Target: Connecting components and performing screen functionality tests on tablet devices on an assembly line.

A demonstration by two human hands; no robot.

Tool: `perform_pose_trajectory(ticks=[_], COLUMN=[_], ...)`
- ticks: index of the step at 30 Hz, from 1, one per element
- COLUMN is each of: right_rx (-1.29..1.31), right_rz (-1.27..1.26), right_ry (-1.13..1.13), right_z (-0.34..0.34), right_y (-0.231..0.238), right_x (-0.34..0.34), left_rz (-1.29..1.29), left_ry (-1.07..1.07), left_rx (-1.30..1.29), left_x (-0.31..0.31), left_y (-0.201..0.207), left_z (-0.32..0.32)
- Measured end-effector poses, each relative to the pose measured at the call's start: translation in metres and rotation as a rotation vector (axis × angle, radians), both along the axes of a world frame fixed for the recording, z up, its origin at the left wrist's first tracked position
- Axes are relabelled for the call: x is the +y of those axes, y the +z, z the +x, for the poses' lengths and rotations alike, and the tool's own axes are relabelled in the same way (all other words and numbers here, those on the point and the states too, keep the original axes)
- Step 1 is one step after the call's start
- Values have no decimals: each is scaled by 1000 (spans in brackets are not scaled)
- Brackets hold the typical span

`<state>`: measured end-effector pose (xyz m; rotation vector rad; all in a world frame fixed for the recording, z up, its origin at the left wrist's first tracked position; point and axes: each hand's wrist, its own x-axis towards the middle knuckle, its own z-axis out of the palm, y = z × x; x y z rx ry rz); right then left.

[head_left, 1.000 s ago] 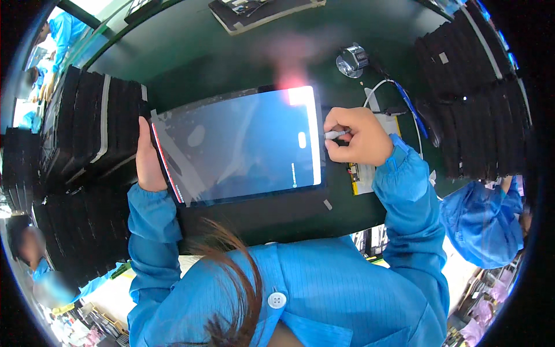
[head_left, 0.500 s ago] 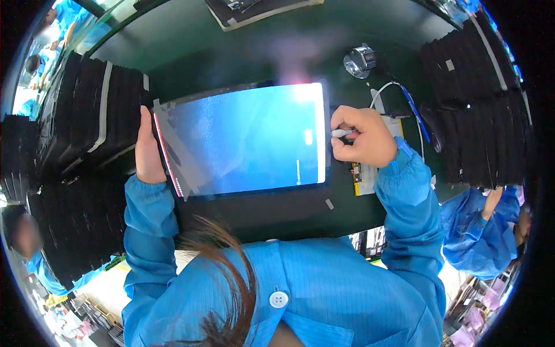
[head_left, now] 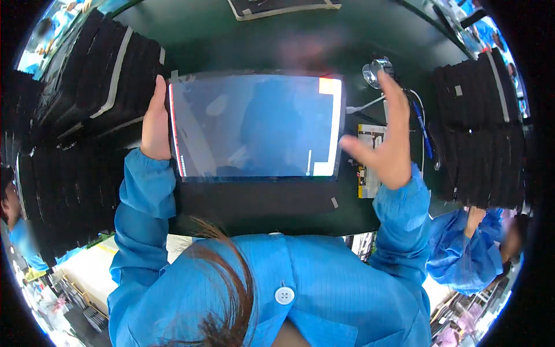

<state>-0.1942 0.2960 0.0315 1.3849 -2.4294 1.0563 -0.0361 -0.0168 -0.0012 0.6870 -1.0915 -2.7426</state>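
Note:
A tablet [head_left: 254,127] with a lit screen lies before me, its picture dark blue-grey with a white bar down the right side. My left hand [head_left: 156,124] rests along its left edge, fingers stretched out. My right hand [head_left: 393,141] is off the right edge, thumb and fingers spread, with nothing in it. A white cable [head_left: 365,106] reaches the tablet's right edge; its plug appears to be in the port. Partly behind my right hand lies a yellow-edged battery-like pack [head_left: 368,132].
Tall stacks of black padded sheets stand at left [head_left: 75,185] and right [head_left: 485,156]. A clear round holder [head_left: 376,70] and a blue pen [head_left: 423,130] are at the right. A black mat [head_left: 260,202] lies under the tablet. Another person [head_left: 465,248] is at lower right.
My right hand has let go of the white plug and opened, pulling back from the tablet's edge. The screen has gone from bright blue to dark. The tablet now lies straighter.

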Motion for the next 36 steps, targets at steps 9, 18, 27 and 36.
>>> perform_pose_trajectory(ticks=[9, 18, 27, 36], right_rx=[-39, -490, -586, -596], right_rz=[60, 271, 404, 489], right_ry=[8, -234, -173, -172], right_z=[15, -32, -68, -79], right_y=[0, -24, -15, -16], right_x=[4, 50, 65, 64], left_rz=[55, 125, -99, -28], left_ry=[-47, -46, 67, 25], left_rx=[55, 25, -64, -54], left_x=[-5, 1, 6, 3], left_y=[-7, 1, 6, 3], left_z=[4, 2, -1, 0])
